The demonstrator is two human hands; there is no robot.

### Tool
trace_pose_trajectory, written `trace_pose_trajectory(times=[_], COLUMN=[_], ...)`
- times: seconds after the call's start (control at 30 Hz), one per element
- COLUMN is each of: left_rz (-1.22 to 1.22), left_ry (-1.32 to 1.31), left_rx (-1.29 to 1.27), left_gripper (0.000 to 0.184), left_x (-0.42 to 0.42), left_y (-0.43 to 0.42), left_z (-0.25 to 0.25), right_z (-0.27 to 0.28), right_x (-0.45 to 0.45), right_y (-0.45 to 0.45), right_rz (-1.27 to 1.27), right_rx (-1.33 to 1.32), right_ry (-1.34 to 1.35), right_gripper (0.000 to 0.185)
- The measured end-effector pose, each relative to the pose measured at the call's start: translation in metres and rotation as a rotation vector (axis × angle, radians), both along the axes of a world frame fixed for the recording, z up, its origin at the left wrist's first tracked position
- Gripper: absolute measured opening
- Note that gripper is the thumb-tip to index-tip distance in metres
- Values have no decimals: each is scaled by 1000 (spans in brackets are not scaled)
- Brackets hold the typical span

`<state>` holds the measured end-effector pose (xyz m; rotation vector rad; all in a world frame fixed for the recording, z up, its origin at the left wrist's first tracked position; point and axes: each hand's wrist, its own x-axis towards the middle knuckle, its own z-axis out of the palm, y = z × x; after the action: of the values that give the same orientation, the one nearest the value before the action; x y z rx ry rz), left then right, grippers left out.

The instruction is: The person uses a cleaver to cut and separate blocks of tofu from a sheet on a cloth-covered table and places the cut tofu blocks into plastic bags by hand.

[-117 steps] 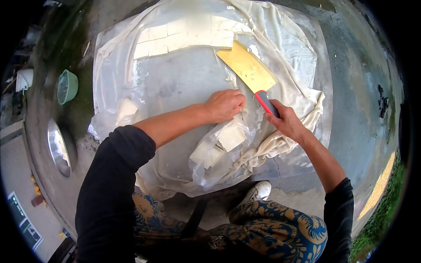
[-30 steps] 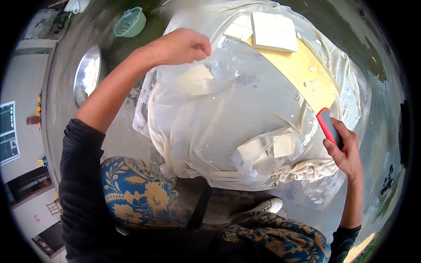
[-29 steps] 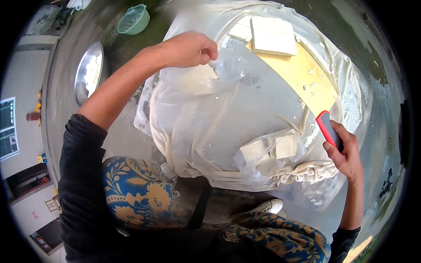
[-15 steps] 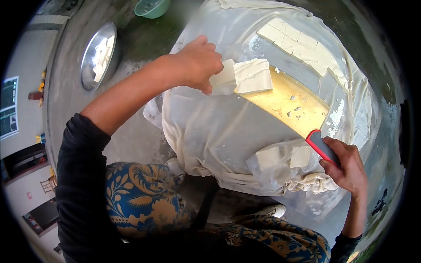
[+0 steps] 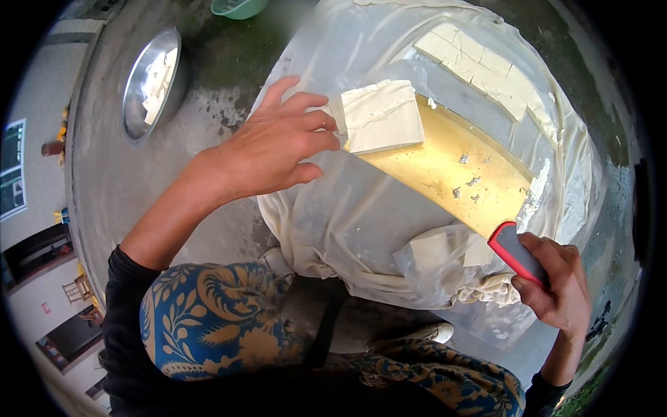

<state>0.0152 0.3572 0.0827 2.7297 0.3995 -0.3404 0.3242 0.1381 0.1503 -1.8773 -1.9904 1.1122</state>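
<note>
My right hand (image 5: 556, 281) is wrapped round the grey and red handle of a wide knife (image 5: 472, 177). Its broad golden blade points up and left, with small grey flecks on it. On the tip end of the blade rests a square white block that looks like tofu (image 5: 383, 117). Close to the block's left edge is my left hand (image 5: 281, 139), fingers spread and slightly curled. A thin pale edge shows between its fingertips and the block; whether they touch it I cannot tell.
Cut white blocks (image 5: 479, 69) lie in a strip at the far right of the cloth-covered table (image 5: 333, 222). More pale pieces (image 5: 445, 250) sit under clear plastic nearer me. A metal basin (image 5: 132, 94) with white pieces and a green basin (image 5: 240, 7) stand beyond.
My left hand has moved left and toward me, its fingers spreading. The blade with the white block has shifted slightly left, and the pale sheet-like patch beside the block is mostly out of sight.
</note>
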Motion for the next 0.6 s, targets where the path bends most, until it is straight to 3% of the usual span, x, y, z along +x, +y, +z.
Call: trace_pose_trajectory(times=[0.3,0.47,0.6], left_rz=[22,-38,-88], left_ry=[-64,-6,58], left_rx=[173,290,215], left_gripper=[35,25,18], left_x=[-7,-1,4], left_y=[2,1,-3], left_z=[-4,-10,-14], right_z=[-22,-27,-25], right_x=[-19,-21,-25], right_y=[31,44,60], right_rz=[-20,32,95], right_rx=[-49,-8,-29], right_ry=[46,-2,-86], right_gripper=[37,32,28])
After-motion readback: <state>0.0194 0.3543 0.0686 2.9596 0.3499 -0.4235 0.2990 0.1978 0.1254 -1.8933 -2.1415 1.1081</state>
